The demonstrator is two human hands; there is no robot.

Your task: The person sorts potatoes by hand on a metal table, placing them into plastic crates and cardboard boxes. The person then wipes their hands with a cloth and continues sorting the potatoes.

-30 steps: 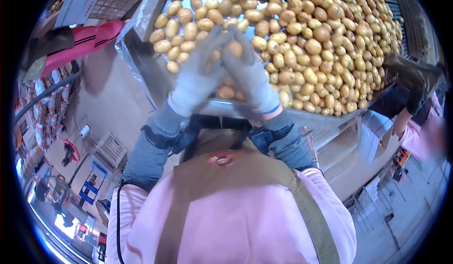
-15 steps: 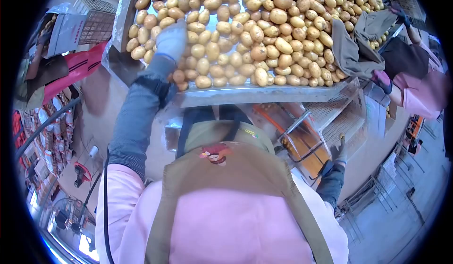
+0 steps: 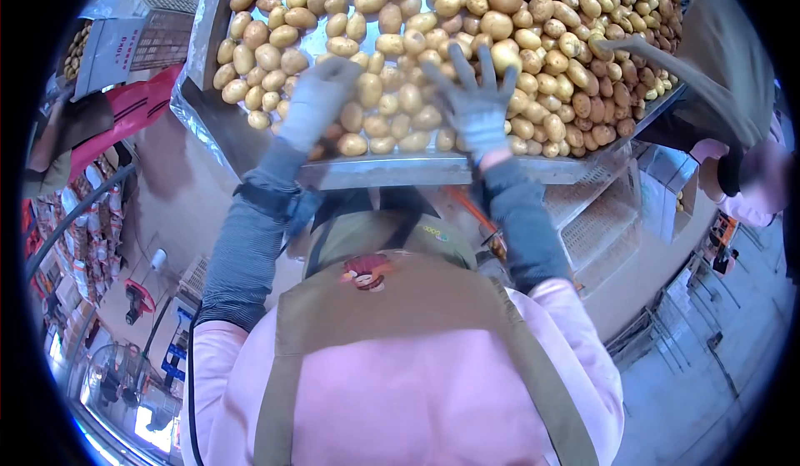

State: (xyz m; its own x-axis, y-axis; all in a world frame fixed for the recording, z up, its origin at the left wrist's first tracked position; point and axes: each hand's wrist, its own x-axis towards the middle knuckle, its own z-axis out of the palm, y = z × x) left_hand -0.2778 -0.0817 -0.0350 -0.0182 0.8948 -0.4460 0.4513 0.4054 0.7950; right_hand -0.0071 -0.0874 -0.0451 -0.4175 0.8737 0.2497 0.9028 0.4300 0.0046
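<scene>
Many potatoes (image 3: pixel 497 24) lie in a metal-edged tray (image 3: pixel 392 171) in front of me, heaped thickly at the right and sparser at the left. My left hand (image 3: pixel 315 106), in a pale glove, is over the potatoes at the tray's near left. Its fingers are pressed together and curled down, hiding whatever may be in them. To its right, my right hand (image 3: pixel 479 104), also gloved, is spread open low over potatoes near the front edge. Nothing shows in its grasp.
A person in a pink top (image 3: pixel 750 204) stands at the tray's right end, with a blurred brown cloth (image 3: pixel 725 58) beside them. Plastic crates (image 3: pixel 596 237) sit below the tray at the right. At the left are a white box (image 3: pixel 108 54) and another crate (image 3: pixel 171 37).
My right hand has come up from low at the right side to over the potatoes and spread its fingers. My left hand has shifted slightly right and nearer. The brown cloth has been lifted off the potatoes.
</scene>
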